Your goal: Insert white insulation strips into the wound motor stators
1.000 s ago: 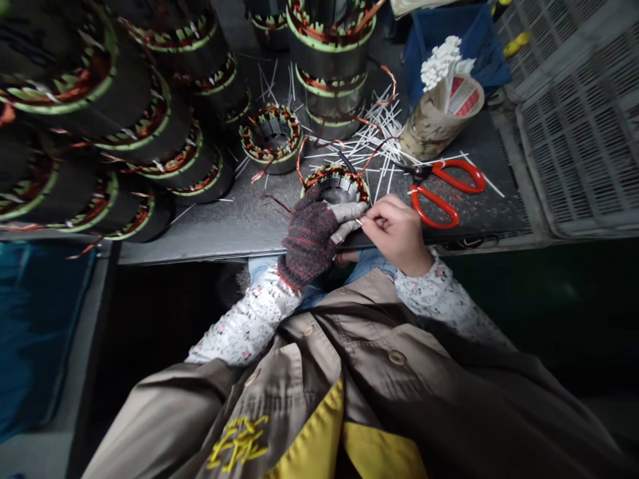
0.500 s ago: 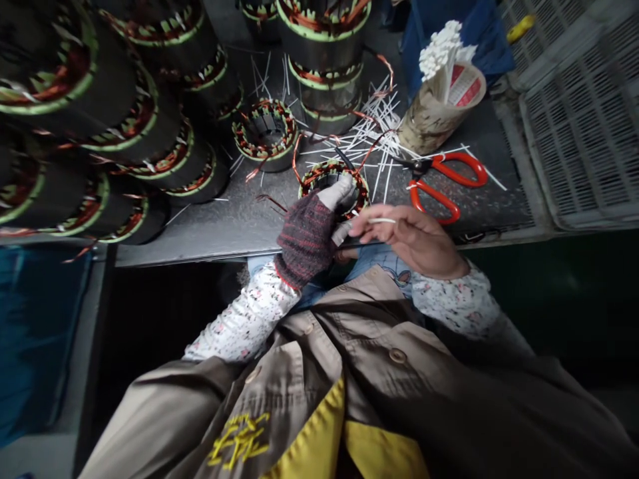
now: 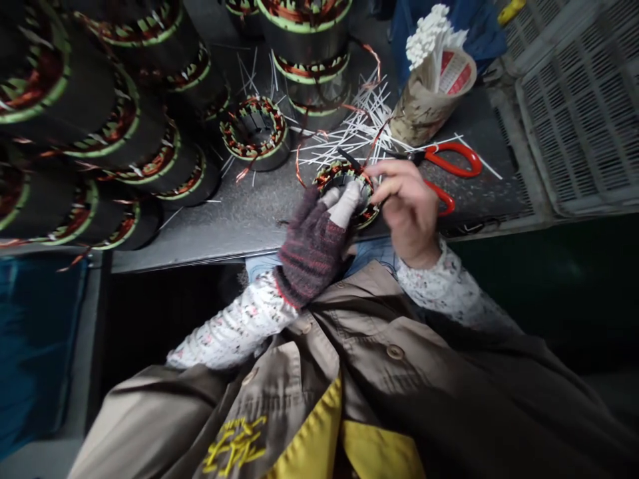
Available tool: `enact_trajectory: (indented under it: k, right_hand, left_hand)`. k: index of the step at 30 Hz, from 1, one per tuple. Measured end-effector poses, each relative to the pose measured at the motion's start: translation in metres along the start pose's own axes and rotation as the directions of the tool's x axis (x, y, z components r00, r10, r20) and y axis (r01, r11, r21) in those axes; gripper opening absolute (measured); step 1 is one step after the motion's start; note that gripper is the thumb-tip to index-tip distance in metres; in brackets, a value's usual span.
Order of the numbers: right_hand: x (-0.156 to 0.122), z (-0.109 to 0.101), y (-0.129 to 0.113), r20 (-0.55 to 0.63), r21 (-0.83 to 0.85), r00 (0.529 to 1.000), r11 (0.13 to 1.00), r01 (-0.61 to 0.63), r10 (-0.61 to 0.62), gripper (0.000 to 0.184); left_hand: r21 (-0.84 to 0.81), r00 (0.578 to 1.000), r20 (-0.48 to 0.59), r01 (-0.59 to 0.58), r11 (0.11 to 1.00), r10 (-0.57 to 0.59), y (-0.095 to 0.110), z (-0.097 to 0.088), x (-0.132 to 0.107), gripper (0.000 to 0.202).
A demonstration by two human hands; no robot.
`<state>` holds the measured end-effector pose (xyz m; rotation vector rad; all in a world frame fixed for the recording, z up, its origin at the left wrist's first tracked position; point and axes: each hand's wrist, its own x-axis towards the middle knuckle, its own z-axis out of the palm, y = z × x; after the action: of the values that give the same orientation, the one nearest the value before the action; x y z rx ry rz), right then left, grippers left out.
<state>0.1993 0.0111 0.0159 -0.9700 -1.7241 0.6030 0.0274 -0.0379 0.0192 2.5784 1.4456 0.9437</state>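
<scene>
My left hand (image 3: 317, 243), in a dark knitted glove with pale wrapped fingertips, grips a small motor stator (image 3: 329, 174) near the table's front edge. Two of its fingers reach over the ring into the bore. Copper windings and light green insulation line the stator's top. My bare right hand (image 3: 410, 206) is at the stator's right rim with fingers curled and bunched, partly blurred; what they pinch, if anything, is hidden. Red-handled scissors (image 3: 456, 159) lie just beyond the right hand, partly covered by it. Copper leads (image 3: 298, 163) rise from the stator's far side.
Another stator (image 3: 254, 133) stands behind to the left. Stacked stators (image 3: 319, 86) rise at the back, with more stacks (image 3: 114, 126) at left. Loose white strips (image 3: 349, 136) lie scattered before a cardboard tube (image 3: 424, 103) full of strips. A grey plastic crate (image 3: 584, 106) borders the right.
My right hand has moved up and left to the stator's rim; the white strip it held is no longer visible. The stator has shifted slightly right, and more left fingers now reach in.
</scene>
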Motion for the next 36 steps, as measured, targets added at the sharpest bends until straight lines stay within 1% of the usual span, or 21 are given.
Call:
enact_trajectory:
  k: [2, 3, 6, 8, 10, 12, 13, 15, 16, 17, 18, 19, 20, 21, 23, 25, 27, 29, 32, 34, 36]
  right_hand:
    - [-0.013, -0.005, 0.009, 0.102, -0.132, 0.988, 0.983, 0.126, -0.113, 0.034]
    - [-0.018, -0.007, 0.013, 0.144, -0.159, 0.981, 0.976, 0.151, -0.128, 0.026]
    - [-0.025, -0.008, 0.025, 0.197, -0.149, 0.976, 0.981, 0.127, -0.096, 0.007]
    - [-0.025, -0.006, 0.029, 0.203, -0.130, 0.974, 0.984, 0.124, -0.096, 0.007]
    - [-0.024, -0.003, 0.028, 0.200, -0.125, 0.973, 0.982, 0.139, -0.113, 0.006]
    - [-0.023, -0.004, 0.026, 0.206, -0.118, 0.969, 0.980, 0.159, -0.133, 0.005]
    - [-0.023, -0.006, 0.025, 0.198, -0.103, 0.969, 0.980, 0.172, -0.149, 0.005]
    - [-0.018, -0.016, 0.025, 0.093, -0.043, 0.974, 0.977, 0.211, -0.206, 0.014]
    - [-0.012, -0.023, 0.028, -0.034, -0.017, 0.971, 0.972, 0.235, -0.235, 0.022]
    - [-0.004, -0.030, 0.032, -0.183, -0.015, 0.951, 0.968, 0.251, -0.249, 0.029]
    - [0.007, -0.037, 0.039, -0.323, -0.047, 0.912, 0.967, 0.252, -0.253, 0.032]
    - [0.021, -0.044, 0.048, -0.424, -0.112, 0.869, 0.967, 0.231, -0.256, 0.031]
    - [0.037, -0.049, 0.059, -0.477, -0.200, 0.840, 0.962, 0.183, -0.259, 0.027]
    - [0.055, -0.052, 0.072, -0.472, -0.303, 0.840, 0.944, 0.131, -0.268, 0.022]
    - [0.091, -0.055, 0.098, -0.419, -0.460, 0.881, 0.888, 0.002, -0.219, 0.025]
    - [0.121, -0.054, 0.120, -0.383, -0.525, 0.914, 0.845, -0.098, -0.132, 0.030]
    - [0.139, -0.055, 0.133, -0.333, -0.527, 0.938, 0.843, -0.102, -0.095, 0.027]
    - [0.144, -0.060, 0.138, -0.277, -0.489, 0.955, 0.871, -0.044, -0.107, 0.024]
    - [0.138, -0.069, 0.133, -0.223, -0.400, 0.970, 0.916, 0.002, -0.100, 0.018]
    - [0.134, -0.072, 0.126, -0.223, -0.334, 0.972, 0.943, -0.006, -0.073, 0.016]
    - [0.133, -0.069, 0.118, -0.269, -0.248, 0.962, 0.969, -0.023, -0.046, 0.020]
  left_hand:
    - [0.060, 0.993, 0.029, -0.118, 0.991, 0.116, -0.014, -0.016, 0.002, 0.037]
    - [0.075, 0.982, 0.061, -0.185, 0.980, 0.181, -0.022, -0.024, 0.005, 0.033]
    - [0.094, 0.909, 0.269, -0.355, 0.930, 0.320, -0.039, -0.043, 0.021, 0.035]
    - [0.133, 0.836, 0.457, -0.404, 0.905, 0.305, -0.042, -0.052, 0.037, 0.040]
    - [0.184, 0.759, 0.612, -0.408, 0.894, 0.220, -0.039, -0.059, 0.053, 0.036]
    - [0.205, 0.695, 0.704, -0.397, 0.895, 0.147, -0.034, -0.063, 0.065, 0.031]
    - [0.198, 0.682, 0.718, -0.392, 0.898, 0.139, -0.033, -0.064, 0.068, 0.029]
    - [0.140, 0.700, 0.683, -0.402, 0.905, 0.206, -0.033, -0.062, 0.070, 0.031]
    - [0.090, 0.727, 0.633, -0.409, 0.908, 0.265, -0.036, -0.060, 0.069, 0.033]
    - [0.030, 0.758, 0.562, -0.418, 0.908, 0.330, -0.039, -0.057, 0.066, 0.033]
    - [-0.036, 0.784, 0.484, -0.427, 0.903, 0.390, -0.043, -0.054, 0.063, 0.033]
    - [-0.094, 0.801, 0.415, -0.434, 0.896, 0.431, -0.047, -0.050, 0.060, 0.030]
    - [-0.143, 0.810, 0.366, -0.437, 0.888, 0.457, -0.051, -0.046, 0.056, 0.026]
    - [-0.184, 0.815, 0.334, -0.437, 0.881, 0.474, -0.055, -0.041, 0.053, 0.024]
    - [-0.233, 0.826, 0.297, -0.424, 0.875, 0.479, -0.058, -0.031, 0.045, 0.023]
    - [-0.218, 0.868, 0.235, -0.391, 0.894, 0.437, -0.058, -0.021, 0.037, 0.023]
    - [-0.150, 0.910, 0.145, -0.367, 0.918, 0.388, -0.053, -0.012, 0.028, 0.023]
    - [-0.072, 0.934, 0.060, -0.348, 0.935, 0.352, -0.045, -0.002, 0.018, 0.020]
    - [0.042, 0.953, -0.056, -0.296, 0.954, 0.298, -0.033, 0.011, 0.008, 0.018]
    - [0.093, 0.960, -0.111, -0.246, 0.965, 0.256, -0.027, 0.018, 0.006, 0.019]
    - [0.104, 0.967, -0.138, -0.201, 0.974, 0.214, -0.023, 0.022, 0.005, 0.020]
